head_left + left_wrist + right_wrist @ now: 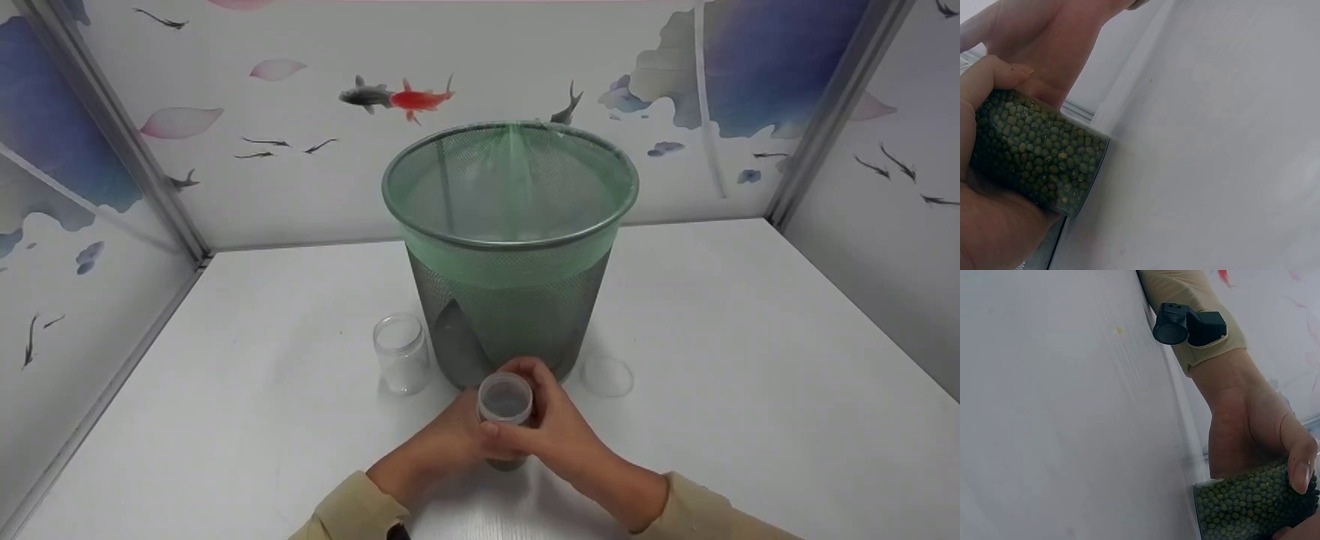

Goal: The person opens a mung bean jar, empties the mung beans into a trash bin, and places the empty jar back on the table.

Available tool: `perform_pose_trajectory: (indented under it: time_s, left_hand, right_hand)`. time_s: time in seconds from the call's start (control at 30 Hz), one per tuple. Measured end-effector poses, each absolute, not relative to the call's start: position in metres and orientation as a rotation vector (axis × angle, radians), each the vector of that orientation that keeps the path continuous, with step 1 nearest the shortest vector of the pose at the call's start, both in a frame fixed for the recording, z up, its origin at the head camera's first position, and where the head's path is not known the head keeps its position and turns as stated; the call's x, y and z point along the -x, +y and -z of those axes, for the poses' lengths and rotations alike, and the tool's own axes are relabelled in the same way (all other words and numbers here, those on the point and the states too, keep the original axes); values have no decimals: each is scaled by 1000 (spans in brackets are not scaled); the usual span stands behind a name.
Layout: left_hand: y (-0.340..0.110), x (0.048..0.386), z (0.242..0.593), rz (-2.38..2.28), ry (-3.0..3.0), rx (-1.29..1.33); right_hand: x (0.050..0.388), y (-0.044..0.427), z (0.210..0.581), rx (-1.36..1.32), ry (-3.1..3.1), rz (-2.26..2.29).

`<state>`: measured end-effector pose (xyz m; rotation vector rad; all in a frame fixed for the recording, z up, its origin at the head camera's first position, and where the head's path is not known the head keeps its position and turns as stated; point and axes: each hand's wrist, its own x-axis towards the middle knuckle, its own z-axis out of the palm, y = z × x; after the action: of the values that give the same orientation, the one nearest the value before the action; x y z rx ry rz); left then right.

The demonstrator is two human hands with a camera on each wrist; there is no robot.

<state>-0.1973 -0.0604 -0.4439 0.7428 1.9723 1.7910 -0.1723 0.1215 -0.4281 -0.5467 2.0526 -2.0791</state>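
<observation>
Green beans fill a clear jar (1044,152) (1241,503), which stands upright between both hands in the head view, its round top (505,397) facing the camera. My left hand (450,435) (999,230) grips the jar's body, with the thumb across its side in the right wrist view. Around the upper part of the jar curl the fingers of my right hand (559,431), the thumb lying on the near side just below the rim. Whether the top is a lid or an open mouth, I cannot tell.
Behind the hands stands a mesh bin (517,300) lined with a green bag. An empty clear jar (403,360) stands at its left. To its right, a clear round disc (607,376) lies on the white table (750,375). Printed panels (300,187) enclose the back and sides.
</observation>
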Motion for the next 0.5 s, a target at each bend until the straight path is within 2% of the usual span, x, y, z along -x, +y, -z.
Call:
perform_pose_trajectory:
  time_s: [0.5]
  left_hand:
    - [-62,198,443,-1702,2077,-773]
  right_hand:
    - [173,123,428,589,2056,2033]
